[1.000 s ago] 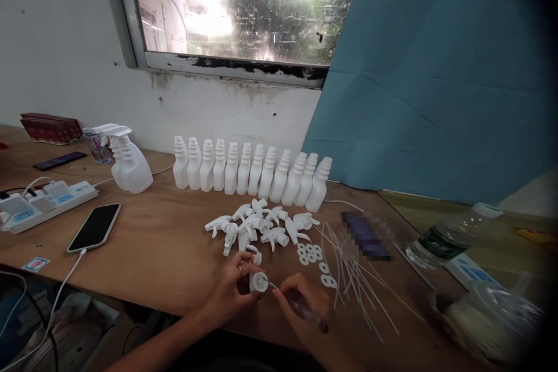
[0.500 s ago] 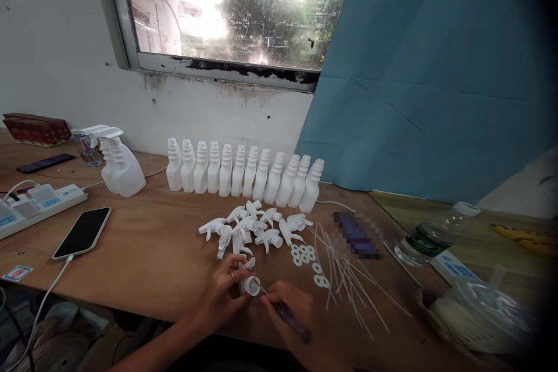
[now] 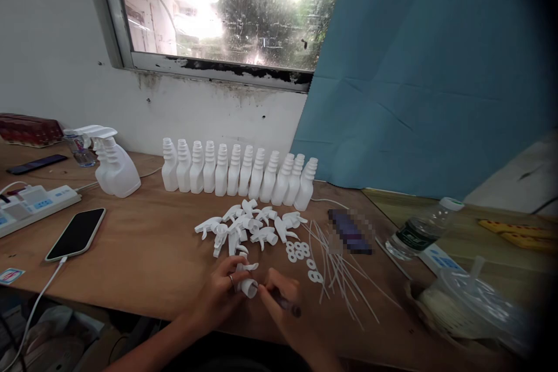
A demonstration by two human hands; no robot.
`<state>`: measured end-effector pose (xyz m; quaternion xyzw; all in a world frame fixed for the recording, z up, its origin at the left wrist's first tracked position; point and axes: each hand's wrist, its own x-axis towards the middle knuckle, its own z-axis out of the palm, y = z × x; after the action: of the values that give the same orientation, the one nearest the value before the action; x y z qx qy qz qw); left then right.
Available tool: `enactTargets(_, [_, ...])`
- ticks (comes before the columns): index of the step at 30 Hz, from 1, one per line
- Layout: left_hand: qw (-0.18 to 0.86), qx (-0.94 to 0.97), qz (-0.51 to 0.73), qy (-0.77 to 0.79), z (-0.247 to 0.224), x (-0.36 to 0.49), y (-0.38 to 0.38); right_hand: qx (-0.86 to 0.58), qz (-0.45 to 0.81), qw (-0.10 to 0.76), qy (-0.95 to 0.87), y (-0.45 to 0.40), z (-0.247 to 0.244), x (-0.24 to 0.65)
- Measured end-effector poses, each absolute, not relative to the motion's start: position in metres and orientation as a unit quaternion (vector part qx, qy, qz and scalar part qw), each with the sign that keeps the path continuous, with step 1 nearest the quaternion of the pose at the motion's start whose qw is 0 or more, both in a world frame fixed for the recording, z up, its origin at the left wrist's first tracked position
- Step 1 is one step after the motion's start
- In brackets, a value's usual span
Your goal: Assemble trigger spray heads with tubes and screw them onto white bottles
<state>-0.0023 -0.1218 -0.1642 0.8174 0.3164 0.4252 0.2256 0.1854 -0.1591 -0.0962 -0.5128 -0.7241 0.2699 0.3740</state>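
My left hand (image 3: 220, 290) is wrapped round a white trigger spray head (image 3: 247, 286), its round open collar facing right towards me. In my right hand (image 3: 283, 302) is a slim screwdriver-like tool (image 3: 291, 306) with a dark handle. Its thin tip points into or right at the collar's mouth; my fingers hide most of the shaft. Just beyond my hands lies a pile of white trigger spray heads (image 3: 242, 225). To the right of the pile are several flat white ring washers (image 3: 298, 250) and a loose spread of thin white tubes (image 3: 342, 273).
A row of white spray bottles (image 3: 234, 171) without tops stands along the wall. Two capped spray bottles (image 3: 120, 168), a charging phone (image 3: 77, 233) and a power strip (image 3: 47, 203) are at left. A water bottle (image 3: 421, 232) and lidded plastic cup (image 3: 466, 308) occupy the right.
The tool has tipped, so its handle looks shorter and points more towards me. My right hand has turned with it, closer to the spray head. The whole view has shifted slightly.
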Motion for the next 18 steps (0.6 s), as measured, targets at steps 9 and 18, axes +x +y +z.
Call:
enactTargets(9, [0.379,0.76,0.432,0.305,-0.147,-0.004,-0.123,-0.453,0.518,0.487,-0.539,-0.15,-0.107,0.194])
enactTargets(18, [0.466,0.677,0.442,0.359,-0.14,-0.005,-0.122,-0.386,0.367,0.521,-0.667,-0.153,-0.121,0.182])
